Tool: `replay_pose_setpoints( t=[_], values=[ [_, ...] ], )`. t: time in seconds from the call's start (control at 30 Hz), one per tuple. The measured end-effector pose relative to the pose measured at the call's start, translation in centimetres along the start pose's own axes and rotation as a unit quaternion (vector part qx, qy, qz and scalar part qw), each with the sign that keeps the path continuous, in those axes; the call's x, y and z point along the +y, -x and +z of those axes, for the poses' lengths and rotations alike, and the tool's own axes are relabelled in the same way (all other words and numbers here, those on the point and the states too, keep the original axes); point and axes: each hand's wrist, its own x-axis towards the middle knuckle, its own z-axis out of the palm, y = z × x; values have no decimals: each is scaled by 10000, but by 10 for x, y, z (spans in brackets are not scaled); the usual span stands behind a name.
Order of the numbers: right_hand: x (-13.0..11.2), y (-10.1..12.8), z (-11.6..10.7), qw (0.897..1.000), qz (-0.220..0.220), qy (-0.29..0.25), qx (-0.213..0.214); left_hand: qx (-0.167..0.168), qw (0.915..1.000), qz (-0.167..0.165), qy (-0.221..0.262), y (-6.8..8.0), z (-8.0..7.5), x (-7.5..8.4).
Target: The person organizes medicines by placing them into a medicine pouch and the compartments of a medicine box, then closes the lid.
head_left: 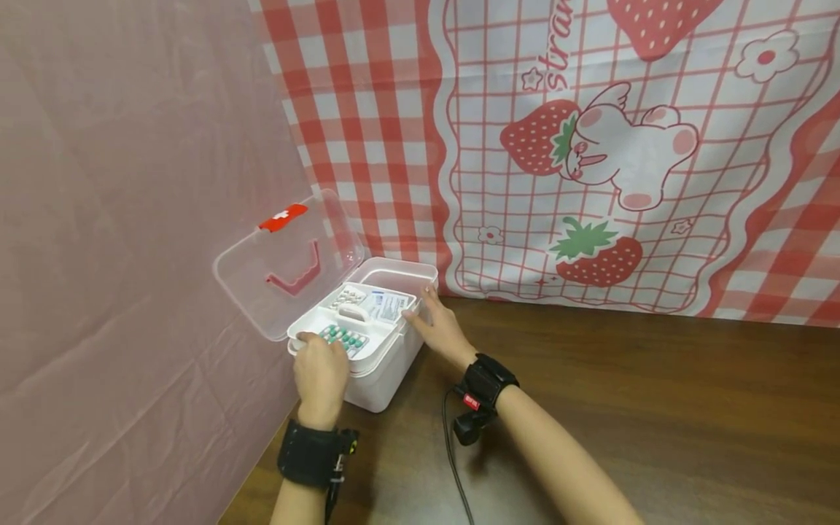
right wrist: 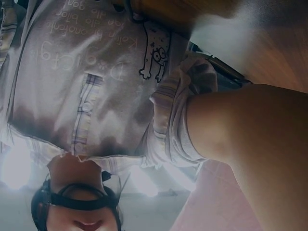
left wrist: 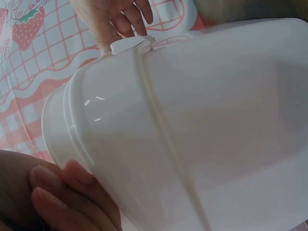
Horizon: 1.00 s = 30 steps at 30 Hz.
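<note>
A white first-aid box (head_left: 380,390) stands with its clear lid (head_left: 246,281) swung open to the left. At its top sits a white tray (head_left: 308,321) with a raised handle, holding a blister pack of green-and-white capsules (head_left: 348,339), a pack of white pills (head_left: 348,297) and printed sachets (head_left: 389,305). My left hand (head_left: 321,375) grips the tray's near left edge, its curled fingers (left wrist: 79,192) by the rim in the left wrist view. My right hand (head_left: 446,332) holds the right edge, thumb at the rim and fingers along the outside. In the right wrist view neither hand shows.
The brown wooden table (head_left: 656,394) extends to the right. A pink cloth wall (head_left: 131,255) stands close on the left, and a red-checked strawberry cloth (head_left: 558,160) hangs behind the box. A black cable (head_left: 453,456) runs from the right wrist strap (head_left: 488,379) over the table.
</note>
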Motion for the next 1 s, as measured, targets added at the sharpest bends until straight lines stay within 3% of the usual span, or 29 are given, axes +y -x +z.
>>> replay_pose_setpoints(
  t=[0.3, 0.6, 0.8, 1.0],
  values=[
    [1, 1, -2, 9999, -75, 5, -131, -712, 9953, -507, -415, 0, -2, 1],
    [3, 1, -1, 9999, -51, -38, -81, -1142, 9879, -349, -988, -1, -3, -2],
    [1, 1, 5, 9998, 132, -167, -1, -1059, 9900, -341, -869, 4, -3, -7],
    [-4, 0, 6, 9998, 122, -98, 150, -742, 9951, -400, -510, 5, -2, -15]
  ],
)
